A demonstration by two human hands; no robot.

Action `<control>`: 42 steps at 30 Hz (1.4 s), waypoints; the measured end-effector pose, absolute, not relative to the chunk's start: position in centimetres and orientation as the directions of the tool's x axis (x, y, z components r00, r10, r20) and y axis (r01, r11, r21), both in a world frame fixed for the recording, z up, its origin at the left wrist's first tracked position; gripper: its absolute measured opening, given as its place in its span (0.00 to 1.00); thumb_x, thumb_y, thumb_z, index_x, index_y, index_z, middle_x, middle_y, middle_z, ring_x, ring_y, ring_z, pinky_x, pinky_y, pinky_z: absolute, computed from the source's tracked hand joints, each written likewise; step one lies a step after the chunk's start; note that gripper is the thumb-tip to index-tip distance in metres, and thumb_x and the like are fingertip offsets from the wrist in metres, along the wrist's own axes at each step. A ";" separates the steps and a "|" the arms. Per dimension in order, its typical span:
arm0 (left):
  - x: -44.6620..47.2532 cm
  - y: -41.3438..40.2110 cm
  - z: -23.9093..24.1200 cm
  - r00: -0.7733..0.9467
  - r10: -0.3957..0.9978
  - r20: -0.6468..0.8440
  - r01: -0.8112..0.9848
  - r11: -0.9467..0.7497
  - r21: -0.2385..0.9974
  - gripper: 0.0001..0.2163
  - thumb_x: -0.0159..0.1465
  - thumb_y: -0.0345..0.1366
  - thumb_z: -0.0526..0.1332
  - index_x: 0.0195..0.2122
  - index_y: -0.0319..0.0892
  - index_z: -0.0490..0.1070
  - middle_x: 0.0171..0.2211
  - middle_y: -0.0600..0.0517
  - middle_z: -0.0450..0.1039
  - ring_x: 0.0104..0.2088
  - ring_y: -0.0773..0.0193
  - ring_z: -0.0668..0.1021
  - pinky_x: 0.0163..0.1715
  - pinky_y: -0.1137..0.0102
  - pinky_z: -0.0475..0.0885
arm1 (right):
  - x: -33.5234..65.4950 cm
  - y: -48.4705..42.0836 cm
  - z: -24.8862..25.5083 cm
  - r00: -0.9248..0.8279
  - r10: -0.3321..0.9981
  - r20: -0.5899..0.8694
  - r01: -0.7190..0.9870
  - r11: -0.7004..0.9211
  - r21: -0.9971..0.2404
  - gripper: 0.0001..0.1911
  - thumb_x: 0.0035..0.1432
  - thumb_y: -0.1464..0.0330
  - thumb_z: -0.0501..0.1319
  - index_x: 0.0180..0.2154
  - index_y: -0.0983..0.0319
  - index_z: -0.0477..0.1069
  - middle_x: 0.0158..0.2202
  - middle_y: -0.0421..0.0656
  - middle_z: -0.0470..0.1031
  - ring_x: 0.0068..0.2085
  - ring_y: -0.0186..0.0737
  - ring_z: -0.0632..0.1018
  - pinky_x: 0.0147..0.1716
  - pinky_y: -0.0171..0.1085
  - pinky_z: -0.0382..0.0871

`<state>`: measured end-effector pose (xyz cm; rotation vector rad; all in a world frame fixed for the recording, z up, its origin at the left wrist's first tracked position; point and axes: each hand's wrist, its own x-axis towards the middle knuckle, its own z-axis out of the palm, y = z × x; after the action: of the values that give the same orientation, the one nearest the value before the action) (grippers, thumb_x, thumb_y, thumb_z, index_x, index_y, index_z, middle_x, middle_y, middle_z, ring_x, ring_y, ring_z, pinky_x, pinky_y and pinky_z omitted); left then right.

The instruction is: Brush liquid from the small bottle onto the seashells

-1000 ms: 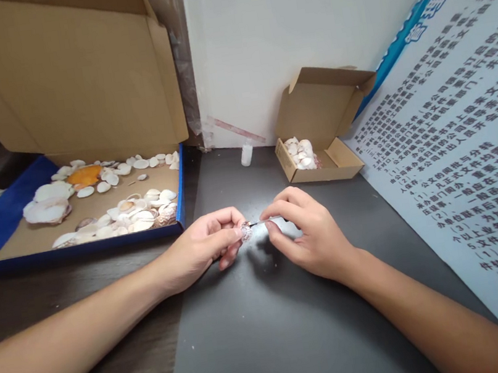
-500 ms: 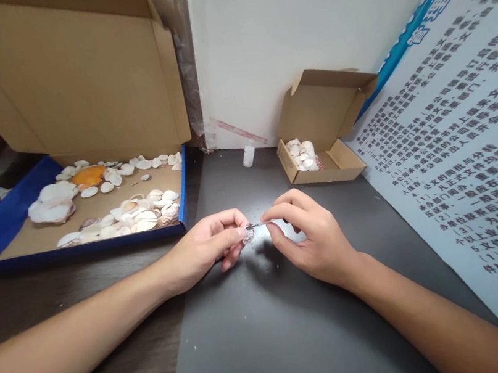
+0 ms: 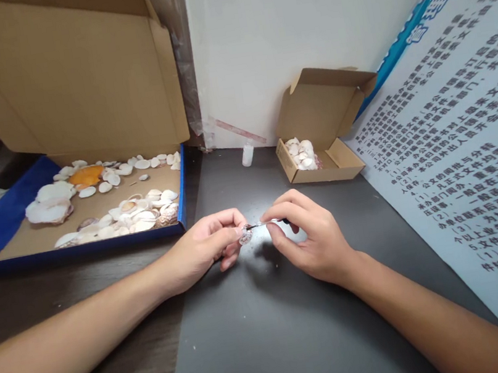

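Note:
My left hand (image 3: 208, 245) is closed, pinching a small whitish, speckled shell (image 3: 245, 235) between thumb and fingers. Part of that shell is covered by the fingertips. Facing it from the right, my right hand (image 3: 310, 233) grips a thin, dark, pointed tool (image 3: 254, 227) whose tip touches or nearly touches the shell. Most of the tool's body is hidden in the right fingers, so its exact kind cannot be made out. Both hands hover a little above the dark grey mat (image 3: 262, 340).
At left stands an open blue-sided cardboard box (image 3: 105, 198) with many shells, including an orange one (image 3: 87, 175). A smaller open box (image 3: 339, 160) holds white shells at back right. Near the wall is a small translucent bottle (image 3: 248, 154). A printed poster (image 3: 470, 135) lines the right side.
The shell has turned or shifted slightly in my left fingers. The tool's tip lies at a slightly different angle against it. The view has moved a touch.

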<state>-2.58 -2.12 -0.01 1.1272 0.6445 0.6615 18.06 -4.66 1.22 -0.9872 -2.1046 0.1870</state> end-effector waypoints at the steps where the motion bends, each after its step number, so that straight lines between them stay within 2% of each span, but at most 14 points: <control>1: -2.6 -2.1 0.0 0.646 0.753 -0.127 -0.153 0.291 0.945 0.09 0.62 0.39 0.61 0.29 0.41 0.64 0.18 0.61 0.57 0.18 0.74 0.59 0.19 0.77 0.59 | 18.0 -4.7 1.2 -0.390 0.699 0.600 0.579 0.693 -0.430 0.07 0.61 0.74 0.57 0.39 0.59 0.72 0.34 0.42 0.71 0.34 0.36 0.73 0.33 0.36 0.69; 6: -2.7 -2.0 -0.1 0.656 0.743 -0.134 -0.149 0.302 0.942 0.09 0.62 0.39 0.61 0.30 0.41 0.64 0.18 0.61 0.57 0.18 0.75 0.61 0.20 0.77 0.58 | 18.0 -4.6 1.1 -0.418 0.718 0.557 0.606 0.677 -0.418 0.07 0.62 0.73 0.57 0.39 0.59 0.72 0.35 0.42 0.72 0.35 0.37 0.73 0.34 0.36 0.68; 12: -2.7 -1.9 -0.3 0.657 0.742 -0.135 -0.135 0.292 0.947 0.09 0.62 0.39 0.61 0.29 0.41 0.63 0.20 0.60 0.60 0.18 0.75 0.63 0.20 0.77 0.57 | 18.2 -4.5 1.4 -0.399 0.792 0.462 0.712 0.585 -0.388 0.06 0.57 0.74 0.57 0.34 0.60 0.72 0.33 0.42 0.71 0.36 0.39 0.72 0.36 0.38 0.67; 16: -2.8 -1.9 -0.4 0.651 0.751 -0.113 -0.131 0.258 0.957 0.08 0.61 0.37 0.60 0.29 0.41 0.62 0.21 0.60 0.59 0.18 0.76 0.63 0.19 0.78 0.56 | 18.1 -4.6 1.5 -0.371 0.766 0.526 0.667 0.613 -0.423 0.05 0.57 0.75 0.57 0.32 0.61 0.70 0.31 0.41 0.71 0.33 0.37 0.71 0.32 0.37 0.65; 20: -2.8 -1.9 -0.5 0.662 0.744 -0.091 -0.140 0.242 0.960 0.08 0.62 0.37 0.61 0.30 0.42 0.62 0.20 0.60 0.58 0.18 0.75 0.62 0.19 0.78 0.58 | 18.1 -4.7 1.3 -0.389 0.716 0.579 0.575 0.680 -0.455 0.06 0.59 0.75 0.57 0.36 0.61 0.71 0.32 0.41 0.71 0.33 0.35 0.72 0.32 0.35 0.66; 26: -2.7 -1.9 -0.5 0.666 0.743 -0.068 -0.185 0.253 0.950 0.09 0.62 0.37 0.61 0.30 0.42 0.61 0.20 0.61 0.55 0.19 0.75 0.58 0.19 0.78 0.60 | 18.0 -4.7 1.2 -0.445 0.708 0.548 0.592 0.692 -0.413 0.07 0.61 0.74 0.57 0.38 0.60 0.72 0.33 0.42 0.71 0.33 0.36 0.72 0.33 0.35 0.67; 33: -2.7 -2.0 -0.6 0.666 0.743 -0.067 -0.181 0.248 0.952 0.08 0.62 0.36 0.61 0.30 0.42 0.62 0.20 0.61 0.55 0.19 0.75 0.58 0.19 0.78 0.59 | 18.2 -4.5 1.3 -0.401 0.774 0.490 0.693 0.606 -0.391 0.06 0.59 0.73 0.56 0.34 0.61 0.72 0.31 0.41 0.71 0.32 0.36 0.72 0.32 0.36 0.65; 37: -2.7 -2.1 -0.4 0.661 0.746 -0.083 -0.168 0.255 0.952 0.07 0.62 0.35 0.60 0.30 0.42 0.61 0.20 0.61 0.54 0.19 0.74 0.58 0.19 0.78 0.60 | 18.1 -4.7 1.5 -0.399 0.739 0.543 0.635 0.650 -0.418 0.05 0.58 0.74 0.57 0.32 0.62 0.71 0.28 0.39 0.68 0.29 0.33 0.68 0.28 0.35 0.62; 42: -2.7 -2.1 -0.3 0.661 0.746 -0.081 -0.162 0.247 0.956 0.07 0.62 0.35 0.60 0.29 0.42 0.61 0.20 0.61 0.53 0.19 0.74 0.58 0.19 0.78 0.59 | 17.9 -4.9 1.5 -0.420 0.694 0.585 0.545 0.708 -0.448 0.06 0.59 0.75 0.57 0.34 0.63 0.71 0.30 0.39 0.68 0.29 0.32 0.69 0.29 0.33 0.63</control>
<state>-2.67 -2.09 -0.32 1.1664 0.6024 0.6723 17.88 -4.91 1.52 -0.9394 -2.1270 0.2409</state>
